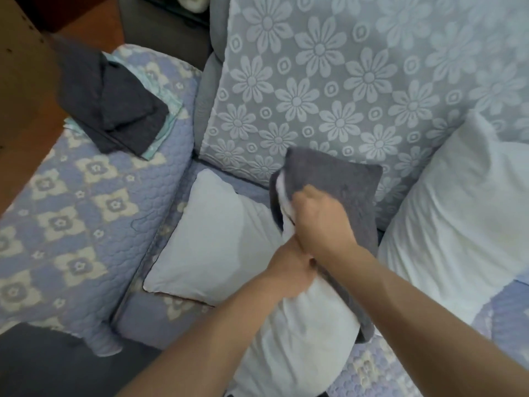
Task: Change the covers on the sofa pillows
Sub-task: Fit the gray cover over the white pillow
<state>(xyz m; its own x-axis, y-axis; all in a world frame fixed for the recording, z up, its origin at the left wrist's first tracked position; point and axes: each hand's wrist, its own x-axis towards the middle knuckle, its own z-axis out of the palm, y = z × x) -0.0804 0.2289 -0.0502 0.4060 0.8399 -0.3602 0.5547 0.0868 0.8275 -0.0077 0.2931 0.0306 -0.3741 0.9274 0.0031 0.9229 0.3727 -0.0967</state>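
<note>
The right hand (320,216) is closed in a fist on the open edge of a grey cover (343,190), bunching the cloth against the top of a white pillow (297,333) that is partly inside it. The left hand (289,270) sits just below and touching the right wrist, its fingers curled round the pillow's white cloth at the mouth of the cover. Both forearms reach in from the lower edge, the right one crossing from the lower right, the left one from the bottom centre, and they meet over the pillow. The pillow stands on end over the sofa seat (143,319), with the cover pulled over its far end and down its right side.

A second bare white pillow (217,242) lies flat on the seat just to the left, partly behind the hands. A third white pillow (463,224) leans against the backrest (343,81) on the right, which wears a pale flower-patterned throw. On the quilted armrest (86,219) at the left lies a pile of folded dark covers (114,107) over a lighter piece of cloth.
</note>
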